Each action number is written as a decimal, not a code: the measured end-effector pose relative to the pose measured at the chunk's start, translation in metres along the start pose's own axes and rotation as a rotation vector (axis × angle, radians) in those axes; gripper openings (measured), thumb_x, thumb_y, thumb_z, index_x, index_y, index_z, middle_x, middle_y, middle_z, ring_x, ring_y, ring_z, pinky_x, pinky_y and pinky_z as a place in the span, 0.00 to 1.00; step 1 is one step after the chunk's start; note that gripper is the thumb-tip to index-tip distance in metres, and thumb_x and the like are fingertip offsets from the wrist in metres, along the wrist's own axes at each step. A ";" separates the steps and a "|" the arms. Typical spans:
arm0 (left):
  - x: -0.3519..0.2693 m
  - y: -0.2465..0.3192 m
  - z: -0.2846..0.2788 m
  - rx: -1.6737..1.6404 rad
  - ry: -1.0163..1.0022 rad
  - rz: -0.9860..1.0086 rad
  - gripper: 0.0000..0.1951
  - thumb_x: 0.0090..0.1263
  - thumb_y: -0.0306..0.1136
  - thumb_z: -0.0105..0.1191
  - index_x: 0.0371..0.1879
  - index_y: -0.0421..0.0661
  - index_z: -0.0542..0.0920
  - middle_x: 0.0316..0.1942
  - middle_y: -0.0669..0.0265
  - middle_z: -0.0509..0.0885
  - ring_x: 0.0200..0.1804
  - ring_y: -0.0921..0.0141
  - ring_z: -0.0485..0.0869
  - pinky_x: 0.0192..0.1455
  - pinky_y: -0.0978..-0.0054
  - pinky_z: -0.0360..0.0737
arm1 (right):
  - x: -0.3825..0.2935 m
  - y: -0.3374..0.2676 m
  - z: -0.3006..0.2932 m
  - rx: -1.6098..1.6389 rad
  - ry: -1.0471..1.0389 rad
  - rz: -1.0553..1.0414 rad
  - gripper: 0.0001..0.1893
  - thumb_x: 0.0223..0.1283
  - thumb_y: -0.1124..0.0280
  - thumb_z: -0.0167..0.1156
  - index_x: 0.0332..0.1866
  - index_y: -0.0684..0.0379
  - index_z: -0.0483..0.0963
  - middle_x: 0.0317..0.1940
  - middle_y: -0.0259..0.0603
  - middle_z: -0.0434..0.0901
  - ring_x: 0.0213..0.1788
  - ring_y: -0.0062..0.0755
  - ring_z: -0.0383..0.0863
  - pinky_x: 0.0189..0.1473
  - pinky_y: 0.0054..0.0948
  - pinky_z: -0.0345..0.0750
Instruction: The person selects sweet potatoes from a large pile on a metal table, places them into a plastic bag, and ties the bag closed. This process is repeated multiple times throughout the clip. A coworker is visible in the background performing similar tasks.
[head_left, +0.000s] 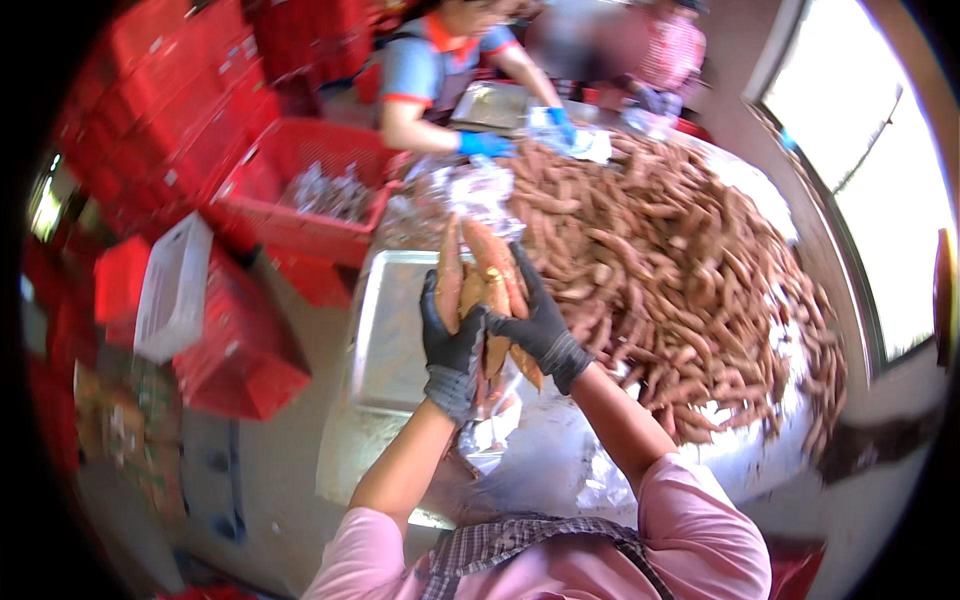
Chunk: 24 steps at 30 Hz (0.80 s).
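Note:
Several sweet potatoes (491, 259) are bunched between my two hands, above the right edge of a metal tray (386, 337). My left hand (452, 345), in a dark glove, grips the bunch from the left. From the right, my right hand (538, 319), gloved alike, presses against it with the fingers pointing up. Beneath my hands lies a clear plastic bag (491, 431), partly hidden, with something reddish at it. A large heap of sweet potatoes (660, 277) covers the table to the right of my hands.
Crumpled clear plastic bags (476, 187) lie beyond the tray. A red plastic crate (300, 217) holding bagged items stands at the left, near stacked red crates (165, 97) and a white crate (174, 289). A co-worker in blue gloves (484, 144) handles plastic across the metal table (540, 465); other people stand farther back.

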<state>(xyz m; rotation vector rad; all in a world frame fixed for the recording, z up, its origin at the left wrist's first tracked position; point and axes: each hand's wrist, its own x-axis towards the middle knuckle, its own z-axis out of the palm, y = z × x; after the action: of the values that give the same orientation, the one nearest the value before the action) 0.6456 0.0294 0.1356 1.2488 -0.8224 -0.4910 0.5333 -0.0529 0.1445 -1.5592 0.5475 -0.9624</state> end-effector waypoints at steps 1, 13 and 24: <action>-0.008 0.016 0.015 -0.041 -0.054 0.029 0.39 0.57 0.40 0.60 0.64 0.38 0.56 0.62 0.56 0.63 0.64 0.62 0.63 0.65 0.70 0.61 | -0.012 -0.015 -0.015 -0.157 0.053 -0.071 0.51 0.38 0.67 0.73 0.69 0.62 0.50 0.65 0.46 0.59 0.67 0.34 0.57 0.67 0.30 0.55; -0.268 0.113 0.279 -0.333 -0.929 -0.085 0.35 0.61 0.31 0.52 0.66 0.37 0.53 0.64 0.55 0.60 0.64 0.63 0.63 0.66 0.68 0.60 | -0.351 -0.143 -0.244 -0.351 0.859 -0.089 0.53 0.38 0.59 0.73 0.70 0.61 0.48 0.66 0.50 0.56 0.68 0.39 0.57 0.68 0.32 0.55; -0.709 0.185 0.548 -0.453 -1.829 -0.028 0.28 0.58 0.39 0.55 0.56 0.38 0.67 0.51 0.59 0.73 0.54 0.64 0.72 0.57 0.70 0.67 | -0.801 -0.207 -0.437 -0.422 1.727 -0.105 0.46 0.47 0.59 0.68 0.68 0.62 0.50 0.64 0.47 0.60 0.66 0.38 0.58 0.66 0.30 0.57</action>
<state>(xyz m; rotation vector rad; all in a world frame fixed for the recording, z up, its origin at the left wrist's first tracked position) -0.2414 0.2504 0.1697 0.0668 -1.9853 -1.7915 -0.3006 0.3715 0.1196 -0.6911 1.9155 -2.2732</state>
